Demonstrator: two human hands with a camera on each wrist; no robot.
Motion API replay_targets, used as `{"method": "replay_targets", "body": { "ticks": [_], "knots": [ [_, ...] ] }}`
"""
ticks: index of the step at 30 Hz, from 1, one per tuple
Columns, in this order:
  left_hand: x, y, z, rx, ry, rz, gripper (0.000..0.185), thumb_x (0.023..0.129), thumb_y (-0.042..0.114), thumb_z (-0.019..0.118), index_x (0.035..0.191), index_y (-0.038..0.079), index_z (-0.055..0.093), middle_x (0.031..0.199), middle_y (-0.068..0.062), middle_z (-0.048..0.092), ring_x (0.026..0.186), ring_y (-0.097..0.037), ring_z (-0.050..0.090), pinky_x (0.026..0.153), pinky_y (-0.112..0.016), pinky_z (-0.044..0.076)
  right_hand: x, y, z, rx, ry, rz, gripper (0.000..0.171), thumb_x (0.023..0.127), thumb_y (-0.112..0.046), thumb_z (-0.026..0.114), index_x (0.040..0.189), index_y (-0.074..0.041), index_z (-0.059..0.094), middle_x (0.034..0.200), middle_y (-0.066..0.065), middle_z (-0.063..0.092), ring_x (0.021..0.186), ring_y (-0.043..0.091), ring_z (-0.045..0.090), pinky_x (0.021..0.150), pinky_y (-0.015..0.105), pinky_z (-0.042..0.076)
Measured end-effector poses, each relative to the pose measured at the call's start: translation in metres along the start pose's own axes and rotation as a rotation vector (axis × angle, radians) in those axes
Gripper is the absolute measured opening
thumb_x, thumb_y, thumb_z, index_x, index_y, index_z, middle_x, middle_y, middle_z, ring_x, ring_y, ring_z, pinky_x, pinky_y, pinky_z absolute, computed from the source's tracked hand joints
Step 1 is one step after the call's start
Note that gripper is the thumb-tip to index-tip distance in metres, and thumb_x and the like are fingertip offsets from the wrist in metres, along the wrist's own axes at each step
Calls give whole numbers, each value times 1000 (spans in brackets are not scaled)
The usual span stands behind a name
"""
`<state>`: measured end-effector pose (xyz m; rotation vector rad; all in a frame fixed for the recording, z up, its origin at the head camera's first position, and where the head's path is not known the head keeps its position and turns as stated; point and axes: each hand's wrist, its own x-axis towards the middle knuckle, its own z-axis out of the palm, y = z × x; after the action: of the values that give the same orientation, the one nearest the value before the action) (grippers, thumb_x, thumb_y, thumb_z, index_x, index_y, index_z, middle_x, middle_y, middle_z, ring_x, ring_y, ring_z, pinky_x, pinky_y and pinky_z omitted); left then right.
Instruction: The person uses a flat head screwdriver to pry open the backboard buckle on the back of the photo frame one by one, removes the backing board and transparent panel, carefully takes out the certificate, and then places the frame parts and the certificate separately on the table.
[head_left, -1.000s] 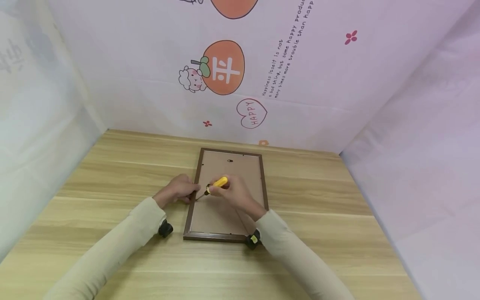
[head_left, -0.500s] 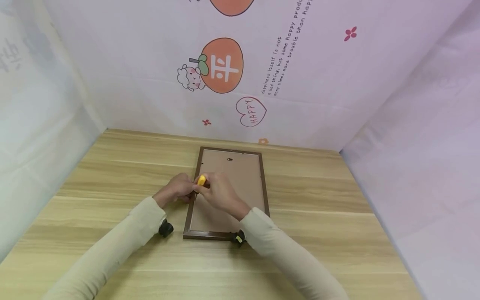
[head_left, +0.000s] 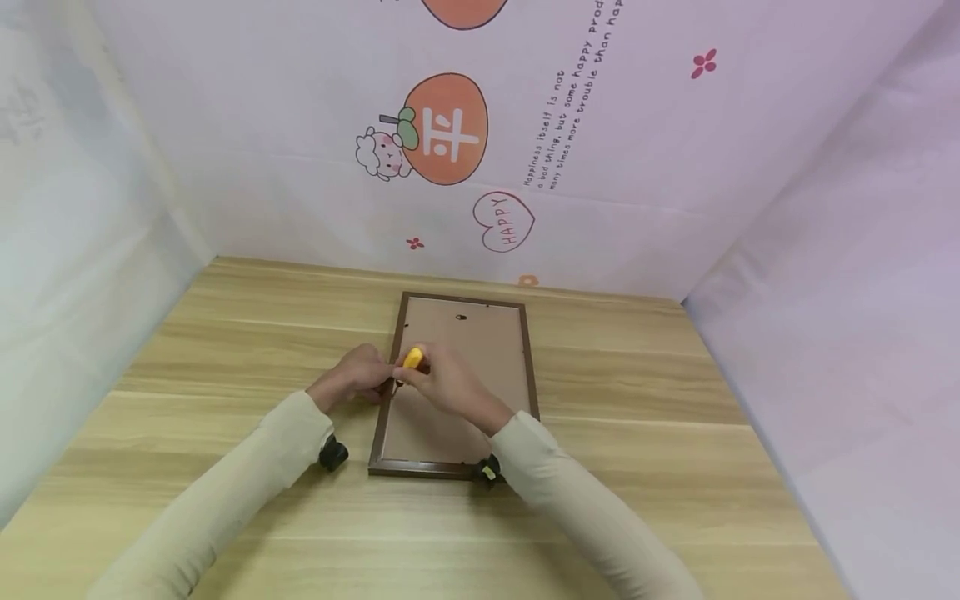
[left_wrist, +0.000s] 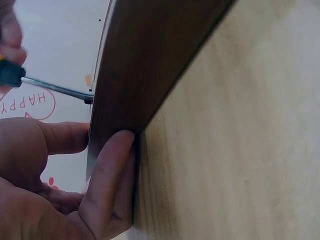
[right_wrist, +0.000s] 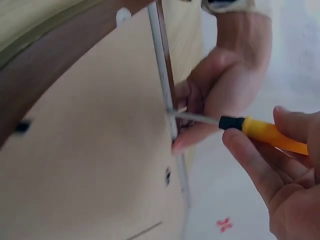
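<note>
Picture frame (head_left: 457,383), dark brown wood, lying face down with its tan backing board up, set lengthwise near the middle of the wooden table (head_left: 637,400), its far end close to the back edge; a small dark hanger sits near the far end of the backing. Left hand (head_left: 358,379), on the frame's left rail about midway along, fingers curled over the rail and gripping it, thumb on the outer side against the table, as the left wrist view shows (left_wrist: 75,185). Right hand (head_left: 442,379), over the left half of the backing, fingers closed round a screwdriver (head_left: 411,360) with a yellow handle and black collar. In the right wrist view the screwdriver's (right_wrist: 235,122) metal shaft runs to the inner edge of the left rail, tip touching it just beside the left hand's fingers (right_wrist: 200,100). Cream sleeves cover both forearms; a dark wrist-worn device shows at each cuff
</note>
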<state>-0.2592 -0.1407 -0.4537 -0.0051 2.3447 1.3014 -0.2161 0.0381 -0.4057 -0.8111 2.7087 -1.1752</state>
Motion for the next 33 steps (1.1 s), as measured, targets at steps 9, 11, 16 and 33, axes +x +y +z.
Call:
{"method": "replay_targets", "body": {
  "ticks": [9, 11, 16, 33],
  "knots": [
    [5, 3, -1, 15, -21, -18, 32, 97, 19, 60, 68, 5, 56, 69, -4, 57, 60, -14, 59, 60, -26, 58, -15, 45, -24, 219, 71, 184, 14, 90, -22, 72, 101, -12, 72, 98, 4, 70, 82, 10, 64, 72, 26, 57],
    [7, 3, -3, 16, -24, -27, 32, 97, 20, 59, 69, 6, 54, 71, -5, 58, 62, -15, 59, 61, -26, 59, -18, 52, -28, 212, 85, 212, 14, 89, -23, 74, 100, -14, 73, 99, 2, 70, 81, 11, 61, 72, 25, 56],
    [14, 7, -6, 35, 6, -39, 36, 98, 24, 58, 66, 11, 48, 79, -8, 59, 69, -19, 63, 67, -28, 60, -22, 65, -34, 206, 130, 241, 19, 86, -22, 77, 102, -13, 75, 105, 3, 71, 85, 13, 60, 75, 24, 55],
    [24, 19, -4, 190, 147, 54, 27, 94, 13, 60, 69, 9, 53, 71, -2, 55, 60, -12, 59, 57, -23, 53, -23, 74, -43, 273, 179, 319, 21, 84, -17, 78, 104, -10, 74, 105, 5, 69, 90, 16, 58, 77, 24, 51]
  ]
}}
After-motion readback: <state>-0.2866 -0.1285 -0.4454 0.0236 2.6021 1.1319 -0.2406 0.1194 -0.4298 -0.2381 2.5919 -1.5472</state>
